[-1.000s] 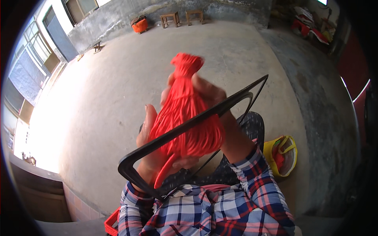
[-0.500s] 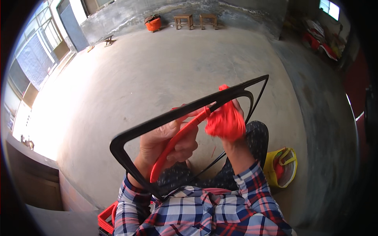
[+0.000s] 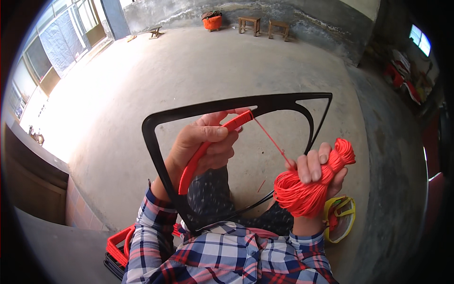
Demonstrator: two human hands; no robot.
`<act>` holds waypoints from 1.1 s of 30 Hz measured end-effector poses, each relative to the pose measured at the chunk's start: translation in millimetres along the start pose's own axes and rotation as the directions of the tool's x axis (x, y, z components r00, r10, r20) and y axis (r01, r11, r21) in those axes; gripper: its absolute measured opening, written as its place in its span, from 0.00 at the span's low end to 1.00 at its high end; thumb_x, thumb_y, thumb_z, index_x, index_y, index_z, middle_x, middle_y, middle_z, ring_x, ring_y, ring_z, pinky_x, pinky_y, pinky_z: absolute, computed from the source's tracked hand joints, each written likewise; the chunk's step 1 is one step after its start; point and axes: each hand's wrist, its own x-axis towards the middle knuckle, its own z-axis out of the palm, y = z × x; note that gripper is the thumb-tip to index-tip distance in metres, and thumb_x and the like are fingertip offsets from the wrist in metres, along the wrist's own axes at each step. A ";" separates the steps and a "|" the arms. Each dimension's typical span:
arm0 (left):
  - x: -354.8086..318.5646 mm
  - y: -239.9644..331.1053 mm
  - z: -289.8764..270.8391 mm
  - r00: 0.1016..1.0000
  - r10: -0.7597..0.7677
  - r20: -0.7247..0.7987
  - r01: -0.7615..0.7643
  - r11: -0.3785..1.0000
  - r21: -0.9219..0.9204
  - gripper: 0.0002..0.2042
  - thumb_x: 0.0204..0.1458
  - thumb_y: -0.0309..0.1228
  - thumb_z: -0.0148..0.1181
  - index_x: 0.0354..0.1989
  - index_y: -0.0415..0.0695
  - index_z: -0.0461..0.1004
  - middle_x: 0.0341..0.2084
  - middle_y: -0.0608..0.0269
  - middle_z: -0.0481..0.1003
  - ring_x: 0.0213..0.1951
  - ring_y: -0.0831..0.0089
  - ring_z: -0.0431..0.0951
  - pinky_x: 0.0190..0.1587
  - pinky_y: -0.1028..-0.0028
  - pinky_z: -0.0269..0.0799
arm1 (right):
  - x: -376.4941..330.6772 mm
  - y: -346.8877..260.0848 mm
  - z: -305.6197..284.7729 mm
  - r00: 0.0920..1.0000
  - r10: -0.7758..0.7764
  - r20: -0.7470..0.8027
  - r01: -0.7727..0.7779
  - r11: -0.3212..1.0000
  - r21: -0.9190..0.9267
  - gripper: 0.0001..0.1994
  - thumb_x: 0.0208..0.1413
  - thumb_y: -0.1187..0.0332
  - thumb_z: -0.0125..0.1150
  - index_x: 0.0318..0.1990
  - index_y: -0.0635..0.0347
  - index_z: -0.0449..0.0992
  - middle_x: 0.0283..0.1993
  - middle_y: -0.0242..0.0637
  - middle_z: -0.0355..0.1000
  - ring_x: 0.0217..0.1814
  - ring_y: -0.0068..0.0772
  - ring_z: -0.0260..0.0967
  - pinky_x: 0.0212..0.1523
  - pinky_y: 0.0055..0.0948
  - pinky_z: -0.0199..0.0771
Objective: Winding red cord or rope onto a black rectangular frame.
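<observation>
A black frame point(image 3: 203, 107) with a curved inner piece stands tilted in front of me, its lower end against my lap. Red cord is wound tightly round part of the curved piece, making a red wrapped section point(image 3: 191, 168). My left hand point(image 3: 208, 139) is closed round this section, thumb near the upper end of the winding. A single strand of red cord point(image 3: 270, 137) runs straight from there to my right hand point(image 3: 314, 165). That hand, right of the frame, grips a thick hank of red cord point(image 3: 300, 193), tied round near its top.
Beside my left arm lie red-wrapped frames point(image 3: 116, 244), partly hidden by my sleeve. A yellow bag point(image 3: 352, 225) with red stuff inside stands on the floor at my right. Two wooden stools point(image 3: 249, 23) and an orange bucket point(image 3: 213, 22) are by the far wall.
My right hand has moved from behind the frame's inner curve down and to the right with the hank, drawing the strand out straight. The frame's top bar has turned closer to level.
</observation>
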 end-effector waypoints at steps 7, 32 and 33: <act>-5.3 2.4 -11.7 0.997 0.070 -0.023 -0.071 0.997 -0.025 0.25 0.58 0.32 0.56 0.63 0.40 0.62 0.16 0.70 0.63 0.11 0.85 0.56 0.13 0.84 0.54 | 4.2 -20.0 -29.6 0.939 -0.014 -0.344 0.024 0.999 0.024 0.22 0.67 0.50 0.46 0.48 0.63 0.68 0.36 0.41 0.74 0.37 0.38 0.73 0.51 0.44 0.73; 6.6 -46.6 27.2 0.897 0.420 -0.138 -0.397 0.903 0.166 0.19 0.63 0.40 0.49 0.54 0.37 0.69 0.44 0.57 0.76 0.43 0.68 0.75 0.49 0.68 0.69 | 32.0 26.7 13.2 0.865 0.214 -0.453 -0.337 0.917 -0.211 0.14 0.60 0.62 0.56 0.41 0.67 0.75 0.39 0.41 0.77 0.39 0.31 0.76 0.41 0.31 0.77; 9.8 -53.2 31.6 0.807 0.542 -0.235 -0.362 0.769 0.527 0.22 0.64 0.45 0.48 0.55 0.37 0.69 0.41 0.57 0.76 0.36 0.68 0.76 0.41 0.69 0.70 | 35.4 28.6 18.5 0.830 0.348 -0.435 -0.386 0.922 0.001 0.16 0.60 0.63 0.56 0.45 0.69 0.74 0.41 0.42 0.77 0.41 0.32 0.76 0.44 0.31 0.76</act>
